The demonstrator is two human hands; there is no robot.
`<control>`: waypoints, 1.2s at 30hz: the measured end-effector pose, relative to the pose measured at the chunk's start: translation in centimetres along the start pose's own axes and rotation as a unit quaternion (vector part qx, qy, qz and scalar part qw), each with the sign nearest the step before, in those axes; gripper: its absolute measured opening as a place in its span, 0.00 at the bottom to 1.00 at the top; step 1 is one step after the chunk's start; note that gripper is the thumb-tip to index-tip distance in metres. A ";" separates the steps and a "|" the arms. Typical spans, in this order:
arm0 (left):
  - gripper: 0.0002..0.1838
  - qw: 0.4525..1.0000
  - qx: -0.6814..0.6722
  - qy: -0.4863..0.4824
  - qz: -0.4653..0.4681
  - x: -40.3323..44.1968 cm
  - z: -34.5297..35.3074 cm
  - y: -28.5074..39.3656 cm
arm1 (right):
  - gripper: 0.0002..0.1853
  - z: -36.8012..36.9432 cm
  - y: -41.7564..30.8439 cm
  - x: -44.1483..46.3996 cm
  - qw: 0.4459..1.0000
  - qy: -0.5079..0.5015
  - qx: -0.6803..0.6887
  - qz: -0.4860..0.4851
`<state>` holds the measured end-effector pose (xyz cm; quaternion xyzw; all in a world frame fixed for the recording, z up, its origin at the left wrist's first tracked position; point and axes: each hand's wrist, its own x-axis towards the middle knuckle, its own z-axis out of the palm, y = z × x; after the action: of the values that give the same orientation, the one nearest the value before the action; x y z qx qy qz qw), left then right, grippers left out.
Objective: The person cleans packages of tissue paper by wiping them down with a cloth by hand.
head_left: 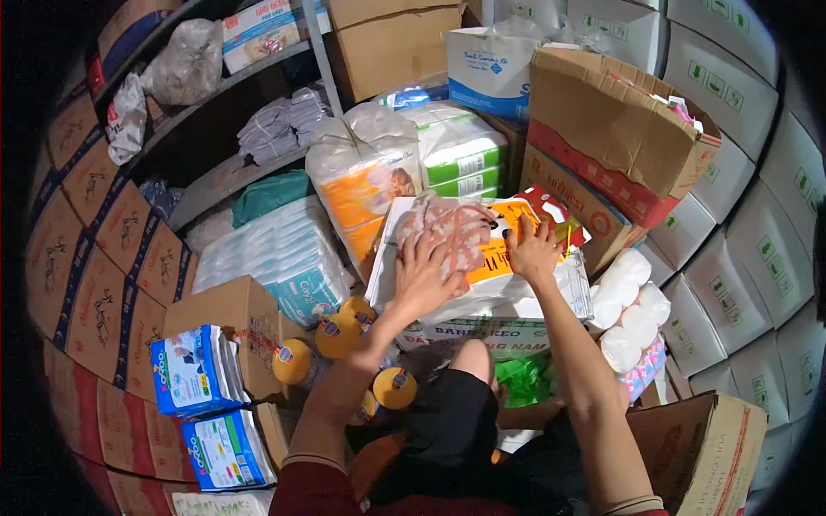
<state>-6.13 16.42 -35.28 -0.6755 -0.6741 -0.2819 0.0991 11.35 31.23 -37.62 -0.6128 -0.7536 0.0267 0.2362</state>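
Observation:
My left hand [422, 279] lies with its fingers spread on a pink and white patterned soft item [447, 232], on top of a white carton [477, 331] in front of me. Beside it, my right hand [533, 251] rests with fingers apart on a yellow-orange packet [499, 258] with dark lettering. A red and green packet [555, 219] sits just beyond my right fingertips. Neither hand is closed round anything.
Behind stand orange diaper packs [361, 189] and an open brown box [602, 129]. Yellow-lidded jars [335, 334] and blue packs [194, 370] are at left. White rolls [628, 301] are at right. Stacked cartons [731, 249] and a metal shelf [232, 82] surround the spot.

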 end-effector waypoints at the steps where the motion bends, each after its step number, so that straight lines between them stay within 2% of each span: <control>1: 0.32 0.999 0.030 0.010 0.032 -0.8 -0.7 -0.3 | 0.31 0.0 0.0 0.0 1.000 0.003 0.003 0.002; 4: 0.30 0.995 -0.071 -0.052 -0.037 -2.6 -3.0 -0.5 | 0.30 0.3 0.0 0.0 1.000 0.016 -0.001 0.000; 8: 0.34 0.982 -0.104 -0.128 -0.096 -2.4 -5.1 -0.2 | 0.29 0.3 0.1 0.0 0.999 0.032 0.004 -0.014; 9: 0.37 0.982 -0.129 -0.100 -0.099 -1.8 -4.7 -0.1 | 0.29 0.6 0.2 0.0 0.999 0.046 -0.001 -0.017; 12: 0.39 1.000 -0.001 0.011 -0.008 0.2 -2.5 1.6 | 0.29 0.5 0.2 -0.2 0.998 0.056 0.001 -0.022; 13: 0.41 0.992 0.065 -0.102 -0.043 0.8 -1.3 1.6 | 0.29 0.6 0.2 -0.1 0.998 0.054 0.008 -0.022; 17: 0.33 0.994 0.087 -0.051 -0.033 3.3 2.5 -0.5 | 0.29 1.2 0.5 0.0 0.997 0.069 -0.009 -0.030; 20: 0.33 0.987 0.081 -0.098 -0.099 5.4 3.6 -3.0 | 0.29 0.6 0.3 -0.1 0.998 0.057 -0.002 -0.029; 21: 0.31 0.989 0.070 -0.070 -0.108 5.8 3.9 -3.8 | 0.28 0.7 0.3 -0.3 0.998 0.055 0.000 -0.027; 24: 0.31 0.986 0.042 -0.085 -0.138 7.2 3.3 -5.7 | 0.28 0.6 0.3 -0.1 0.998 0.062 0.006 -0.025; 25: 0.28 0.989 0.051 -0.055 -0.125 7.5 3.7 -6.7 | 0.28 0.7 0.3 -0.2 0.997 0.066 0.009 -0.026; 28: 0.26 0.990 -0.013 -0.097 -0.105 8.1 3.9 -9.2 | 0.28 0.8 0.1 -0.1 0.996 0.079 0.013 -0.032; 29: 0.25 0.985 0.006 -0.078 -0.154 8.1 4.9 -10.3 | 0.27 0.9 0.2 -0.2 0.996 0.083 0.013 -0.031; 32: 0.26 0.976 -0.078 -0.081 -0.187 7.4 3.2 -10.3 | 0.27 1.0 0.3 -0.3 0.995 0.090 0.009 -0.032; 36: 0.24 0.963 -0.151 0.022 -0.220 4.8 3.9 -12.8 | 0.27 0.9 0.3 -0.4 0.994 0.100 0.012 -0.033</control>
<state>-17.88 23.47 -39.13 -0.5109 -0.7535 -0.4103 -0.0540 11.33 31.20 -38.65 -0.5844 -0.7455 -0.0339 0.3186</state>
